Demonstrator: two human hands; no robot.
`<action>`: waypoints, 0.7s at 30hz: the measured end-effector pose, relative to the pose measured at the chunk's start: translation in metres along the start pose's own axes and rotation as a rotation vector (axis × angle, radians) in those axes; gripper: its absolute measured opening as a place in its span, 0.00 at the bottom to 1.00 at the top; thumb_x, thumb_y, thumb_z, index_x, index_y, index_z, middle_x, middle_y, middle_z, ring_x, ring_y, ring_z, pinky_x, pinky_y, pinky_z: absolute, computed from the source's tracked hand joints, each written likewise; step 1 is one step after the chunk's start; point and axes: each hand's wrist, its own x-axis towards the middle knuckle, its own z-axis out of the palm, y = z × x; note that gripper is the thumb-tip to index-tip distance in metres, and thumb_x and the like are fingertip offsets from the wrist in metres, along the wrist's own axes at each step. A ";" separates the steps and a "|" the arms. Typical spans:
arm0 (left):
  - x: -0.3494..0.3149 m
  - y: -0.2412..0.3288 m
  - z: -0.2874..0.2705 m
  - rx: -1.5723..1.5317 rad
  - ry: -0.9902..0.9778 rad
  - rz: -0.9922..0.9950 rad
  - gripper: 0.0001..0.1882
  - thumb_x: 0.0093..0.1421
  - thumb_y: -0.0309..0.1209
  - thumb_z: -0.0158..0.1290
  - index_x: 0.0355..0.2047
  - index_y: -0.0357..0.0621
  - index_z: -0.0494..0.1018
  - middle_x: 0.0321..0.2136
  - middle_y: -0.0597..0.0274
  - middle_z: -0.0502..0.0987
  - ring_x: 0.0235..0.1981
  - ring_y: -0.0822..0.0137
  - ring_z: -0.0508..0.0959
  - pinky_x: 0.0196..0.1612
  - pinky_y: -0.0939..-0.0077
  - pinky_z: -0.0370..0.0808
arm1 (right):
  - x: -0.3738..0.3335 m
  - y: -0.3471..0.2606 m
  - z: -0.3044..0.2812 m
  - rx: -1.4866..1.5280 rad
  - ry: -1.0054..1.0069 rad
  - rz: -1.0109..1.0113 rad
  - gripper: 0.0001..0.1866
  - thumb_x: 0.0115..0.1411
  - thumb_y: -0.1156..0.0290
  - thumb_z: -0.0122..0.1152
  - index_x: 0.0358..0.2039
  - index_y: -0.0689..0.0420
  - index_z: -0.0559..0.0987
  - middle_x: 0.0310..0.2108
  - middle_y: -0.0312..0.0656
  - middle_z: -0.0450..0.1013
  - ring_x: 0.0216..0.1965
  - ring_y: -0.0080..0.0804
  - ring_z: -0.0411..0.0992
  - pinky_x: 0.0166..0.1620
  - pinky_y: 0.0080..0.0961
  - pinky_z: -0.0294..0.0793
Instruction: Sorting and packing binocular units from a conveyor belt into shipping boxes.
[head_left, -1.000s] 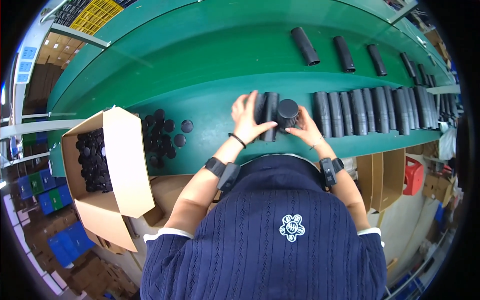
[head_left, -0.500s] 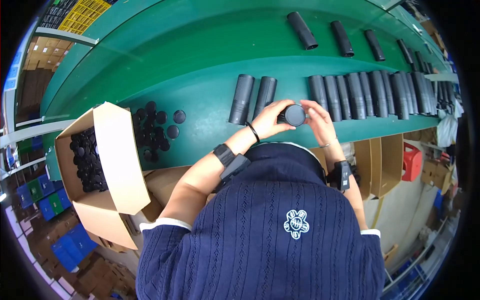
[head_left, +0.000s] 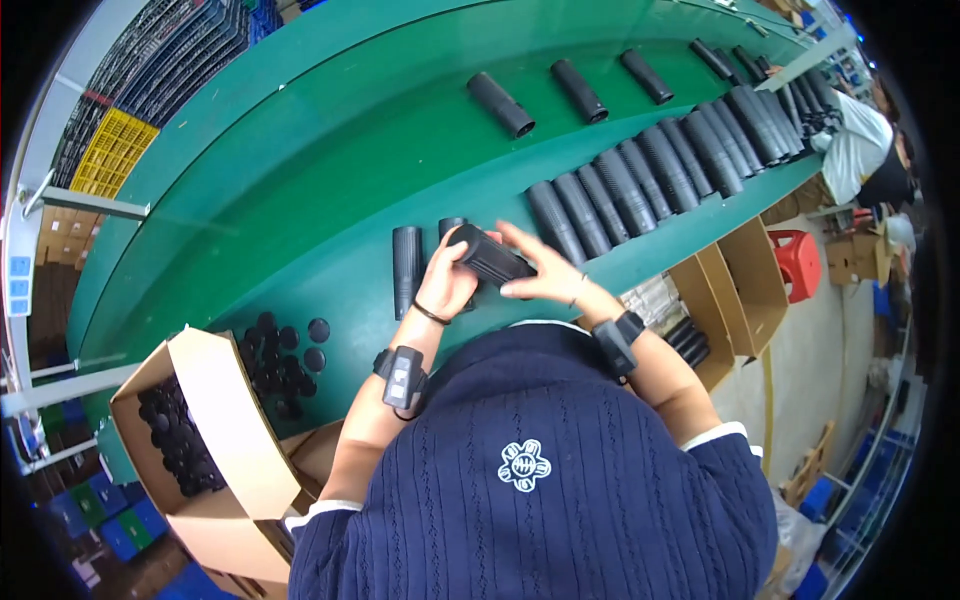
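Note:
A ribbed black plastic tube [head_left: 492, 258] lies slantwise between my hands, a rounded end toward the left. My left hand [head_left: 446, 284] is closed round its left end, thumb on top. At the tube's right end, my right hand [head_left: 541, 270] has its thumb against the lower side and its fingers along the far side, partly hidden. Just left of my left hand a similar tube [head_left: 407, 268] lies on the green bench [head_left: 350, 255]. Another tube [head_left: 453, 226] is mostly covered by my left hand and the held tube.
Loose black round caps [head_left: 270, 365] lie on the bench at left, beside an open cardboard box [head_left: 225, 415] full of caps. A row of black tubes [head_left: 640, 180] runs to the right; more tubes [head_left: 578, 90] lie behind. Cardboard boxes [head_left: 735, 300] and a red stool [head_left: 795, 265] are at right.
The held tube has gone from end-on, its round end facing up, to lying slantwise. My hands have shifted left in the picture, and the whole view has turned.

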 end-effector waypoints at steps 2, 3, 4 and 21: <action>0.000 -0.004 0.001 -0.044 0.005 0.030 0.20 0.57 0.29 0.49 0.50 0.40 0.62 0.47 0.53 0.69 0.50 0.63 0.69 0.55 0.63 0.65 | -0.007 0.005 0.009 0.051 -0.035 -0.042 0.45 0.43 0.71 0.66 0.62 0.59 0.55 0.61 0.50 0.55 0.63 0.37 0.53 0.62 0.29 0.52; 0.002 -0.010 -0.005 0.014 0.047 0.076 0.21 0.58 0.31 0.49 0.51 0.40 0.61 0.47 0.54 0.69 0.50 0.63 0.69 0.55 0.63 0.65 | -0.010 -0.004 0.011 -0.148 0.078 -0.105 0.45 0.41 0.71 0.67 0.61 0.58 0.58 0.56 0.50 0.62 0.58 0.41 0.59 0.59 0.32 0.57; 0.003 -0.011 0.002 0.166 0.102 0.056 0.23 0.59 0.32 0.50 0.53 0.40 0.60 0.49 0.56 0.68 0.52 0.65 0.67 0.55 0.66 0.65 | -0.013 -0.011 0.009 -0.322 0.154 -0.088 0.44 0.40 0.71 0.68 0.60 0.58 0.60 0.51 0.50 0.64 0.53 0.43 0.63 0.55 0.33 0.61; 0.004 0.010 -0.023 0.890 0.247 0.252 0.42 0.47 0.38 0.63 0.59 0.44 0.54 0.55 0.51 0.59 0.57 0.54 0.58 0.59 0.60 0.58 | -0.013 -0.003 -0.021 -0.754 0.612 -0.151 0.39 0.42 0.68 0.68 0.57 0.57 0.63 0.46 0.52 0.67 0.44 0.50 0.67 0.45 0.38 0.68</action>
